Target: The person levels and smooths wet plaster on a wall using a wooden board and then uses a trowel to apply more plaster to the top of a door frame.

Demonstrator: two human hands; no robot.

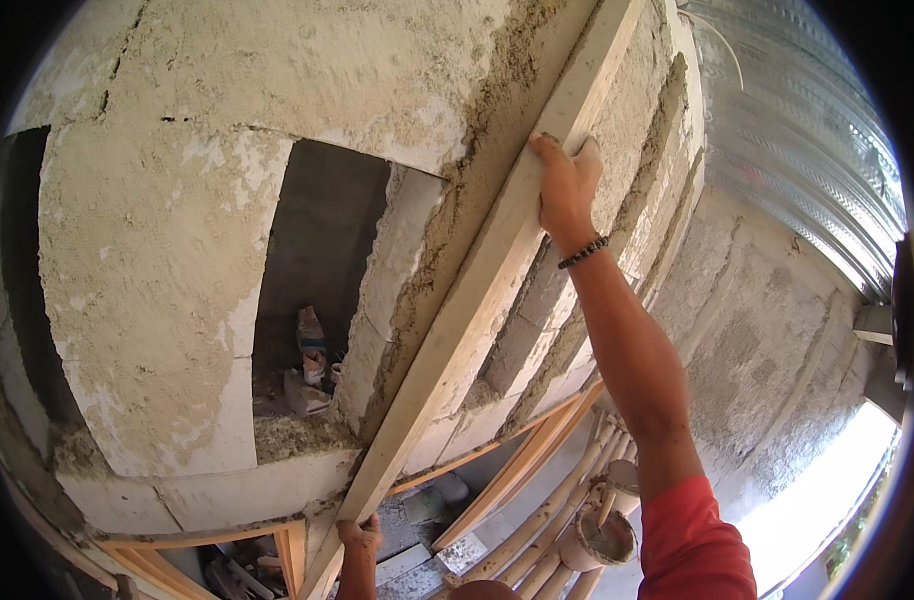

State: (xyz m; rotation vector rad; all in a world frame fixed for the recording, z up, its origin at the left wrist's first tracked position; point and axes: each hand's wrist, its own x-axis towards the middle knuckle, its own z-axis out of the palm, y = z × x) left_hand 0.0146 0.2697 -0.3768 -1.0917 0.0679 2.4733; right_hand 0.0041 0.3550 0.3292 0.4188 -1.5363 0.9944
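Note:
A long, straight wooden board [467, 290] lies slantwise against the block wall [157, 300], beside a strip of rough mortar [427, 290]. High on the board, my right hand [569, 185] is closed around its edge; a dark beaded bracelet circles that wrist and a red sleeve covers the upper arm. Low down, my left hand [360, 535] grips the same board near its bottom end, its fingers partly hidden. The wall bears patchy plaster, with bare pale blocks showing in places.
A rectangular wall opening [322, 220] shows bags and rubble inside. Below right, a mortar bucket [599, 540] and another bucket [623, 480] stand by bamboo poles [547, 530]. Wooden frames [517, 480] sit under the wall. Corrugated metal sheeting [807, 130] covers the upper right.

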